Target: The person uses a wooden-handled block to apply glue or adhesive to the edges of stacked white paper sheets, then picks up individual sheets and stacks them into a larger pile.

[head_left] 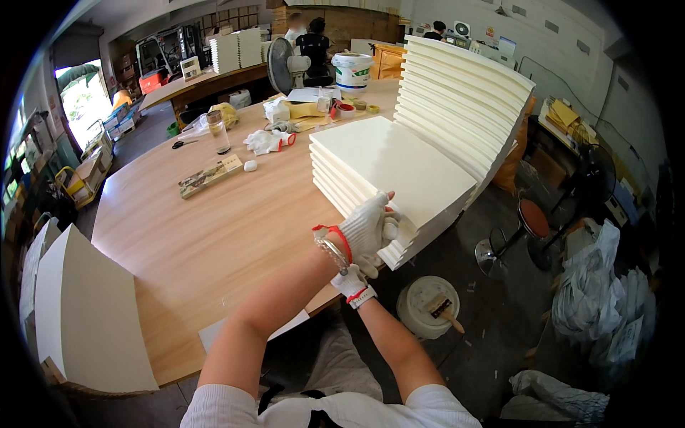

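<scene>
A stack of thick white boards (392, 153) lies on the wooden table's right side, its near corner jutting past the edge. My left hand (366, 225), in a white knit glove with a red cuff and bared fingertips, is at that corner. Its fingers are curled; what they hold, if anything, is hidden. Below it, partly covered by the left wrist, my right hand (349, 281) wears a similar glove and sits beside the stack's lower corner. The right fingers are mostly hidden. Behind rises a taller, leaning stack of white boards (457, 100).
On the wooden table (207, 242) are a long box (211, 176), a glass jar (217, 132), spare gloves (267, 141), tape rolls (346, 110) and a bucket (352, 71). White panels (89, 314) stand left. A brush (444, 310) rests on a floor bucket (417, 324); a stool (534, 217) stands right.
</scene>
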Demonstrator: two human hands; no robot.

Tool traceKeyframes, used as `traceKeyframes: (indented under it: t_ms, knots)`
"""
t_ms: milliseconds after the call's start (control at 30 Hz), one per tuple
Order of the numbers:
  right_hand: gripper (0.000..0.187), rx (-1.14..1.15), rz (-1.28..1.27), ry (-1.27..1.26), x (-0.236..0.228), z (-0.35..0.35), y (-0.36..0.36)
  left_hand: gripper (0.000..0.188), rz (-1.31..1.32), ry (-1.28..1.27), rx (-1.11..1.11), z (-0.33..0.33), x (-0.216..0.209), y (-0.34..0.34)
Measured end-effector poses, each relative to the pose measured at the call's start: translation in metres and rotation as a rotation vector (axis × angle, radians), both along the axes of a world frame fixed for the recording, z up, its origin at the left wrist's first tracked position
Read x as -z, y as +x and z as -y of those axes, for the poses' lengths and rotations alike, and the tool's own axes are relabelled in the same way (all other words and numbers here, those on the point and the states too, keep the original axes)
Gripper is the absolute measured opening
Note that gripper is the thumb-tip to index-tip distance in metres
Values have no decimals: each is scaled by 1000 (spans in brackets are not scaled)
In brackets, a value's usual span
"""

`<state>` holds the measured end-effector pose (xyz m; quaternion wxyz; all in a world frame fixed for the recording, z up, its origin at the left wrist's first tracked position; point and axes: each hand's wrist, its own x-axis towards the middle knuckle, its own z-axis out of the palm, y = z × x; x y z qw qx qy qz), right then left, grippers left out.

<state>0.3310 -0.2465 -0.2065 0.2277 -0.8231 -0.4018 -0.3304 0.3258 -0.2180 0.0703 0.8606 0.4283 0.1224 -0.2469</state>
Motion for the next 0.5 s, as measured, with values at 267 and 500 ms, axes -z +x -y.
traceKeyframes:
  t_ms: [267,500]
  knots:
    - [44,257,145,-646,-62,-4,-39,39,62,-254,-347,15,-31,26]
    - [39,279,227,-529,-102,19,-50,18,128,-308,-463,2,-39,32]
